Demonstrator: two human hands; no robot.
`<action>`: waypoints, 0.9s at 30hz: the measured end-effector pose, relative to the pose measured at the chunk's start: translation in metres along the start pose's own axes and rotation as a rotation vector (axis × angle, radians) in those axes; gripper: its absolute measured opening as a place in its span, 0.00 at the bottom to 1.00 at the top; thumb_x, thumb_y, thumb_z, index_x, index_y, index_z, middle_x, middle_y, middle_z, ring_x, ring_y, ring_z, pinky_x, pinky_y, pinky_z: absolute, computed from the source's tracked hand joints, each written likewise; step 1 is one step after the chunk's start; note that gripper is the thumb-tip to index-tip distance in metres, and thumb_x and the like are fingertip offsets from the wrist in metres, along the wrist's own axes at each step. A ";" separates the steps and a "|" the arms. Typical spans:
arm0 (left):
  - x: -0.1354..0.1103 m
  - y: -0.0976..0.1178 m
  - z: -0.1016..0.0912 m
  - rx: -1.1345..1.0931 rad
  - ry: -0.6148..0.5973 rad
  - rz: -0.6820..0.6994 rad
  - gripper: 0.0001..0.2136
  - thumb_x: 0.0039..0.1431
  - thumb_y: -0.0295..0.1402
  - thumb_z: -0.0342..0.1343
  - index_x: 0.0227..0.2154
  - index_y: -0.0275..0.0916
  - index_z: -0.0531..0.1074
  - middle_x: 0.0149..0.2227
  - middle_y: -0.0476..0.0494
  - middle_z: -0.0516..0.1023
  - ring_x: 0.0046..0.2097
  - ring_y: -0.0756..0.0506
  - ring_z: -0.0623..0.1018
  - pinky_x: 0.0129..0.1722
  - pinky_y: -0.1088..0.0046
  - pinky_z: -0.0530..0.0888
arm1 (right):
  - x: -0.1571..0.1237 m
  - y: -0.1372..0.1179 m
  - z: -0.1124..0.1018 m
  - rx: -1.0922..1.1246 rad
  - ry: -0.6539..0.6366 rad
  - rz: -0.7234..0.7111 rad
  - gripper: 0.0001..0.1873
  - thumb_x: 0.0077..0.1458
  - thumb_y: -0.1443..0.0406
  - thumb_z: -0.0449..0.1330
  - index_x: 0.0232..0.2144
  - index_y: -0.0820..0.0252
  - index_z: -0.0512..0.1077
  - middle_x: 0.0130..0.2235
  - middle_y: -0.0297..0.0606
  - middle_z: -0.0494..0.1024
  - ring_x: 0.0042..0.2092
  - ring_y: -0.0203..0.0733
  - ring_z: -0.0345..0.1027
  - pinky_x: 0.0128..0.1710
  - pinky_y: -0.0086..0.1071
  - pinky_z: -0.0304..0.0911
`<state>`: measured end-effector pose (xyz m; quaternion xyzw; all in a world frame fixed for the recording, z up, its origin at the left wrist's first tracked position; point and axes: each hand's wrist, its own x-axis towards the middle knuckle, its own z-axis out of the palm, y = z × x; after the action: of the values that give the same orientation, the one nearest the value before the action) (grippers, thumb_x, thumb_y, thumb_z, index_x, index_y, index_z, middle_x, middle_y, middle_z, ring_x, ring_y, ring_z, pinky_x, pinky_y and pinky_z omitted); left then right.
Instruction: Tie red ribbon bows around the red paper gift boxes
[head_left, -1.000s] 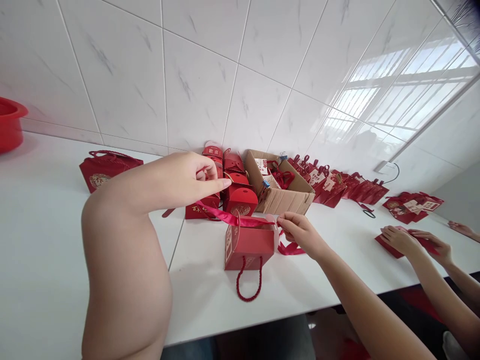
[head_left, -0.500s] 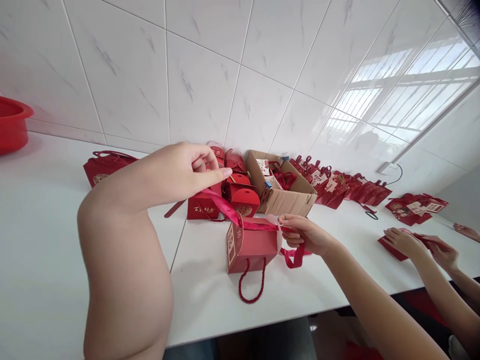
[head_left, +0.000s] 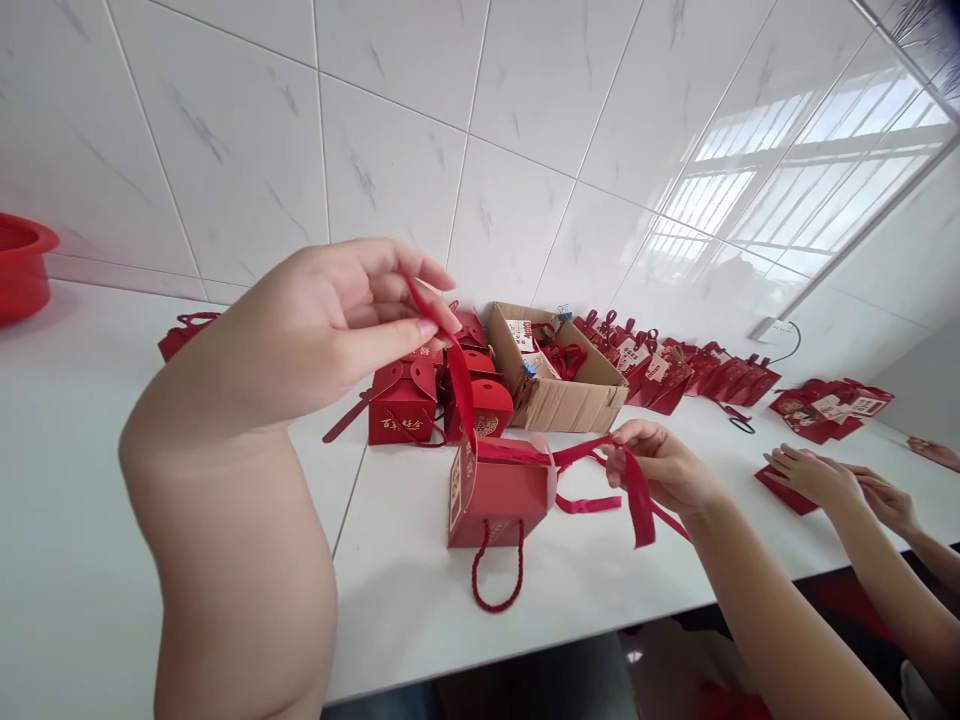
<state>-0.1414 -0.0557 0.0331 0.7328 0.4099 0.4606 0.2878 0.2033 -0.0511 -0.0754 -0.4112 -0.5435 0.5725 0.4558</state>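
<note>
A small red gift box (head_left: 499,495) with a red cord handle stands on the white table (head_left: 420,590) in front of me. A red ribbon (head_left: 459,370) runs across its top. My left hand (head_left: 337,320) is raised above and left of the box, pinching one end of the ribbon between thumb and fingers. My right hand (head_left: 664,465) is just right of the box, closed on the ribbon's other end, which hangs down in a loop.
Behind the box are several finished red boxes (head_left: 401,405), an open cardboard carton (head_left: 559,385) and rows of flat red boxes (head_left: 705,375) along the tiled wall. Another person's hands (head_left: 840,485) work on a red box at the right. A red basin (head_left: 22,265) sits far left.
My left hand has lifted the ribbon end up and toward me. My right hand has pulled its end out to the right, away from the box.
</note>
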 end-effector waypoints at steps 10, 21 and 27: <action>0.014 -0.005 0.021 -0.100 0.196 0.211 0.05 0.52 0.38 0.60 0.26 0.46 0.79 0.24 0.47 0.76 0.25 0.47 0.71 0.20 0.70 0.66 | 0.007 -0.023 0.026 -0.038 0.310 -0.303 0.11 0.47 0.58 0.67 0.31 0.58 0.78 0.20 0.32 0.68 0.22 0.31 0.59 0.19 0.27 0.55; 0.025 -0.002 0.048 -0.192 0.453 0.193 0.05 0.47 0.32 0.65 0.24 0.39 0.76 0.22 0.50 0.75 0.21 0.54 0.69 0.19 0.79 0.67 | 0.034 -0.063 0.065 -0.201 0.404 -0.654 0.07 0.49 0.63 0.66 0.33 0.56 0.76 0.28 0.34 0.75 0.24 0.31 0.66 0.19 0.25 0.58; 0.027 0.000 0.063 -0.232 0.534 0.254 0.04 0.45 0.31 0.66 0.25 0.39 0.78 0.23 0.50 0.76 0.23 0.54 0.70 0.20 0.80 0.68 | 0.038 -0.067 0.073 -0.104 0.356 -0.737 0.04 0.52 0.63 0.63 0.31 0.56 0.77 0.24 0.31 0.73 0.21 0.29 0.61 0.18 0.24 0.58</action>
<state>-0.0779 -0.0349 0.0191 0.5936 0.3211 0.7126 0.1916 0.1284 -0.0330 -0.0021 -0.3043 -0.5950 0.2627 0.6959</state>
